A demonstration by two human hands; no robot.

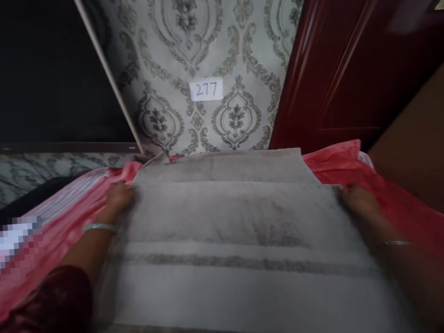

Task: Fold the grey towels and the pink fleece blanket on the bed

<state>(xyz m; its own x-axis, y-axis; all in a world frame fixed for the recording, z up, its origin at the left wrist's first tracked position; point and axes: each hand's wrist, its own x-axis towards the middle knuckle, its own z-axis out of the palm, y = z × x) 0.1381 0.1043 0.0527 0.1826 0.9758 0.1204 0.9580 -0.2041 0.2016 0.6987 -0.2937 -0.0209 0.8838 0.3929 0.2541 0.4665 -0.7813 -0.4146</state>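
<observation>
**Grey towel between two hands, edges touched**

One grey terry towel (230, 237) lies centre frame on a pink sheet (411, 219), long axis running toward the wall. The left hand (119, 196) sits farther up-frame than the right hand (359, 200). Fingers (122, 193) rest on the towel's side edges; pinching cannot be told. One bangle (99, 227) per wrist.

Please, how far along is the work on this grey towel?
Done: the grey towel already looks folded in layers on the red sheet. In hand: the left hand and right hand lie at its side edges. Left: its far corner stands turned up.
</observation>
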